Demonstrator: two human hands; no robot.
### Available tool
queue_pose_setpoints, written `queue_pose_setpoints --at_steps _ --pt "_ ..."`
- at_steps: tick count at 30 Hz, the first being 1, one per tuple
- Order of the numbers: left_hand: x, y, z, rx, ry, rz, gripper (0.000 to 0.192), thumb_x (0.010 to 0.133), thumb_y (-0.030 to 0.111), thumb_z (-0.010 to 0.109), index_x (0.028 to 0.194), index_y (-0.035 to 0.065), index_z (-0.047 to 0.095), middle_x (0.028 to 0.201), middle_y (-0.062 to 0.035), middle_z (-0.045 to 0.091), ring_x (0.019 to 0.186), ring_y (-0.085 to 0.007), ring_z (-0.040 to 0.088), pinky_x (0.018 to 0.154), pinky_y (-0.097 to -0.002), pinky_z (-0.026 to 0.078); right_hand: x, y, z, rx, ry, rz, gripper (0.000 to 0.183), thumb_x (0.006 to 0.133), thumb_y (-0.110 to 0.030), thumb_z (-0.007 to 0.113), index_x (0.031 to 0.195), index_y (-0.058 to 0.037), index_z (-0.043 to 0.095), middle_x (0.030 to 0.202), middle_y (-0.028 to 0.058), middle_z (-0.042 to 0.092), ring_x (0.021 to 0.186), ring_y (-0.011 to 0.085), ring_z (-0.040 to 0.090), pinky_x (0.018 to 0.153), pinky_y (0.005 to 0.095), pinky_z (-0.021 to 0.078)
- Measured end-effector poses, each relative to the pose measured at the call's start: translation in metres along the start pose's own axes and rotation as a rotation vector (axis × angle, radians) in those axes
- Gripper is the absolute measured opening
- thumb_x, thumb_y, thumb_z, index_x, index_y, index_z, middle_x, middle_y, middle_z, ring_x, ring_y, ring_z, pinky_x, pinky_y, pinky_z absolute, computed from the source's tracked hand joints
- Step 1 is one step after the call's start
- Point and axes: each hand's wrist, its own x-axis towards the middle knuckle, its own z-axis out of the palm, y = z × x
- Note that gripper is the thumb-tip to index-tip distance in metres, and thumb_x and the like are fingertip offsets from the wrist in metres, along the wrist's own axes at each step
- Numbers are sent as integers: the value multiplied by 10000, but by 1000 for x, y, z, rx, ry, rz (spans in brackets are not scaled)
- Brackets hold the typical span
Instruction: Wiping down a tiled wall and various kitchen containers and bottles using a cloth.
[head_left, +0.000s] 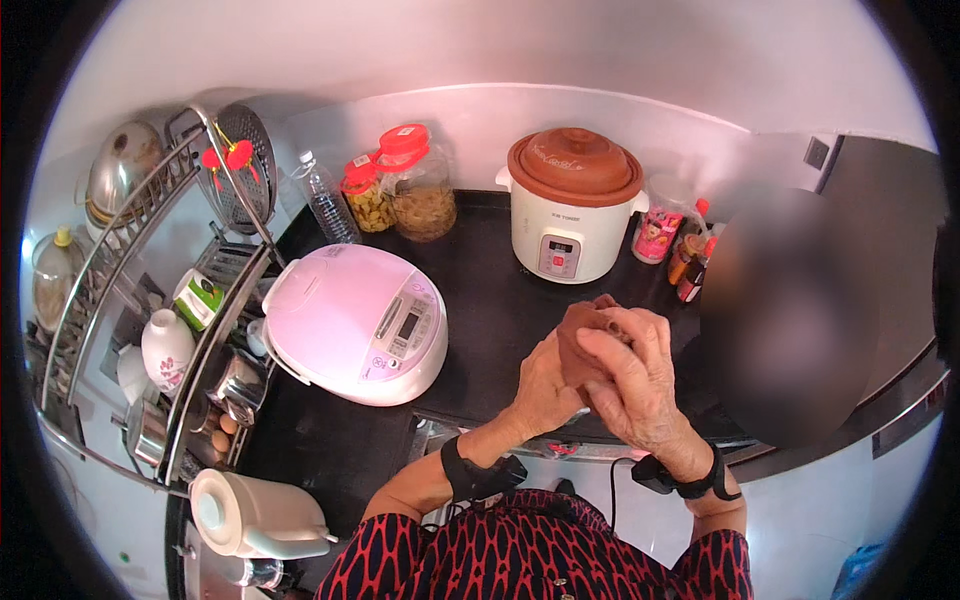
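Observation:
A crumpled brown cloth is bunched between my two hands above the front part of the black countertop. My left hand supports the cloth from the left, its fingers mostly hidden beneath it. With fingers curled over the top and right side, my right hand grips the same cloth. Beyond my hands stands a white electric stew pot with a brown ceramic lid. A pink-and-white rice cooker, lid down, sits to the left of them.
Red-lidded jars and a clear plastic bottle stand along the wall. Condiment bottles are beside the stew pot. A metal dish rack and cream jug occupy the left. A large blurred patch hides the right side.

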Motion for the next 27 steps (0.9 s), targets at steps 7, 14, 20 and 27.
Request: queue_pose_setpoints --at_steps 7,14,20,27 --pt "2 29 -5 35 -40 -5 298 636 137 708 889 75 563 836 -88 589 789 -315 552 712 -411 446 -23 16 -9 759 56 709 300 930 -150 451 1217 -71 492 1158 136 555 1096 211 531 927 306 402" --pt "14 57 -19 -169 -138 257 238 698 -17 662 903 28 550 790 -48 544 742 -194 530 711 -305 439 -64 68 24 426 -468 634 328 972 -249 409 1235 -67 482 1028 135 590 977 204 575 850 342 457" --pt "22 76 -37 -537 -301 -30 179 704 -50 627 826 49 542 851 -58 545 802 -142 542 734 -295 432 -84 61 39 1371 -490 1336 394 961 -254 432 1287 -32 433 1181 106 563 1077 174 549 923 327 442" --pt "39 73 -40 -508 -44 15 121 731 -30 584 830 18 532 873 -87 573 854 -174 568 823 -328 460 -108 57 40 2105 -238 1481 450 976 -362 370 1263 -28 465 1136 101 593 1027 248 580 865 338 481"
